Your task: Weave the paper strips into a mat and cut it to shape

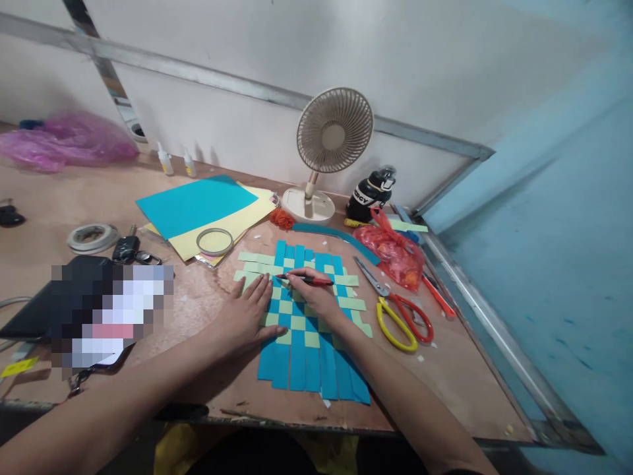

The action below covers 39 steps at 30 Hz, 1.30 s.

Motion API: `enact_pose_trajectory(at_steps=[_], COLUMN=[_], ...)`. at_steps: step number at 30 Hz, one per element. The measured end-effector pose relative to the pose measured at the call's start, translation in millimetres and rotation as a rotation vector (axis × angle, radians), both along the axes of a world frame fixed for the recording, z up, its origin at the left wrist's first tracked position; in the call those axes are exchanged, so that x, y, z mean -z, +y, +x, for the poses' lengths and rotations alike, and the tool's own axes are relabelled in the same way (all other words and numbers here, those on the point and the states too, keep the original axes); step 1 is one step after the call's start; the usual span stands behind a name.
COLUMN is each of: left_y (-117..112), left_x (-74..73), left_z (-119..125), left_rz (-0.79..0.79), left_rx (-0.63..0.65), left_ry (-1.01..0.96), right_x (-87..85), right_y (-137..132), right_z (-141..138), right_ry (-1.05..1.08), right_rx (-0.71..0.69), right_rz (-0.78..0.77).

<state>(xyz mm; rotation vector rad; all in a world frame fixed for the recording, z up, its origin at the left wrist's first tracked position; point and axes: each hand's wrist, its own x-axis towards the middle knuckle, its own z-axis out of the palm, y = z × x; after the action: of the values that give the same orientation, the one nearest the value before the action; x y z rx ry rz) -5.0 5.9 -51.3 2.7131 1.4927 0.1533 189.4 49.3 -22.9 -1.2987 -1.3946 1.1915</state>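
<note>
2 hands (242, 316) (314, 297), 1 probable marker (309, 280), 1 paper weave (297, 359)

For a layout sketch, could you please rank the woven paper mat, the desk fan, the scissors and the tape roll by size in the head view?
Largest first: the woven paper mat; the desk fan and the scissors, too alike to rank; then the tape roll.

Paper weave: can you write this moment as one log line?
left hand: flat on blue-and-yellow paper weave | right hand: holding red marker
</note>
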Motion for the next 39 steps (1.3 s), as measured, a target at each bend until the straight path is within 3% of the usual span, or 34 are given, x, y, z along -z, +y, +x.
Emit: enact_pose_trajectory(at_steps=[19,34,39], left_y=[-2,-2,-1], left_x=[-7.5,-0.8,-1.6], left_z=[1,-2,0], left_rz=[-0.047,-0.013,-0.041], left_rx=[-0.01,-0.005,-0.012], left_ry=[0.028,-0.02,-0.003], right_x=[-0.5,-1.3,0.9], right_y=[4,19,18], right_z=[0,17,17], right_ry=[-0.043,-0.069,-0.098], right_rx=[0.088,0.27,0.245], right_rz=[0.045,0.025,0.04])
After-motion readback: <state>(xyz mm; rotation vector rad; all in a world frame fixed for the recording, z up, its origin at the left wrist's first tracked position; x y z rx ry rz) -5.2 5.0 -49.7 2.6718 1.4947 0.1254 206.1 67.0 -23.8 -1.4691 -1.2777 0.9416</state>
